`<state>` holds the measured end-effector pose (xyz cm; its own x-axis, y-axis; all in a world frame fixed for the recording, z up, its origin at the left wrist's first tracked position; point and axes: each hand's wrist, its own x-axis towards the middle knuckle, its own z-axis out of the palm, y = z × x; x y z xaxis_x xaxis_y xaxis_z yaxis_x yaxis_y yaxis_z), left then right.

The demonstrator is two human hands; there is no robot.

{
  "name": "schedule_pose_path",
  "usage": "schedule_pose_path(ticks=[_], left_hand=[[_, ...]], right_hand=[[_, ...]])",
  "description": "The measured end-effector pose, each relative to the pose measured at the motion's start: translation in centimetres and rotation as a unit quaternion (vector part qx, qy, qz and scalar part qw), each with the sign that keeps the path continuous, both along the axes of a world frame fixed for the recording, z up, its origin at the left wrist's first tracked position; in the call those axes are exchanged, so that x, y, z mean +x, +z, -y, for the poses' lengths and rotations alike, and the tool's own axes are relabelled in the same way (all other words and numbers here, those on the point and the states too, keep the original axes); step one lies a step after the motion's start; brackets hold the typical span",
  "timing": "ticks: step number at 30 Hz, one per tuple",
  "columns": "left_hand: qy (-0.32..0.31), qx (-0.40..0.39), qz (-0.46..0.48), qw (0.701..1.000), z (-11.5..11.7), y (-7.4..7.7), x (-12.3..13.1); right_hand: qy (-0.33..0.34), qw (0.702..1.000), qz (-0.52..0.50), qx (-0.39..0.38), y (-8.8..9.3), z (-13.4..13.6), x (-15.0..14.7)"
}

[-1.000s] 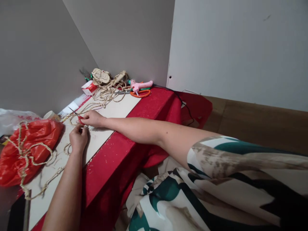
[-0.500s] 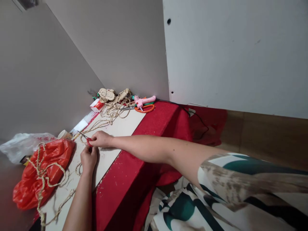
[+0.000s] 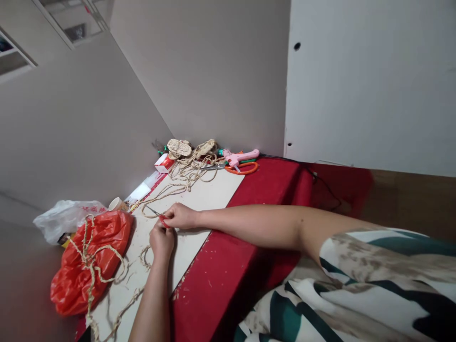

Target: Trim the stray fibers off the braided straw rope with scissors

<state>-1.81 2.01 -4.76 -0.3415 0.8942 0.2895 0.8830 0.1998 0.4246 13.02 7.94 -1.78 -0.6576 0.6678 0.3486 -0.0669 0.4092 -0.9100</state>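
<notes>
Small red-handled scissors (image 3: 164, 221) left of centre in the frame, low over the pale tabletop (image 3: 223, 190), slim blades slanting toward the upper left. Right hand (image 3: 183, 216) on the handle, fingers grasping the red loops. Left hand (image 3: 162, 242) right below, fingers bent in close to that handle; no telling from here whether clenched on something or merely curled, any scrap there being too small to make out.

Delicate work, by the look of it! Best to hold the blades pointing away from the left fingertips, just like this, and to steady both wrists for a small, controlled squeeze. Wise, too, to mind the loose cord: a length of rope (image 3: 187, 188) running by the blade tips, a coil (image 3: 142, 260) just left of the left wrist.

Farther out, lower left: a red plastic bag (image 3: 67, 285), with a knotty rope (image 3: 86, 258) draped across it. Just above, a whitish bag (image 3: 64, 216) and a pale cup (image 3: 114, 203). Near the middle of the frame, at the far end: a heap of rope (image 3: 188, 167), a small box (image 3: 162, 165), a pink glue gun (image 3: 245, 156), large orange-handled scissors (image 3: 252, 169). Toward the lower middle, red cloth (image 3: 217, 266) sprinkled with pale bits.
</notes>
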Motion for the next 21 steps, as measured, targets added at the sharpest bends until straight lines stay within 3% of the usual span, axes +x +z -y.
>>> schedule_pose_path(ticks=[11,21], left_hand=[[-0.078,0.057,0.032,0.995,0.4,0.9,0.7],[-0.104,0.087,0.05,0.99,0.3,0.6,-0.6]], right_hand=[[-0.015,0.999,-0.008,-0.041,-0.9,-1.5,0.0],[0.01,0.999,0.001,-0.043,-0.9,0.2,-0.2]])
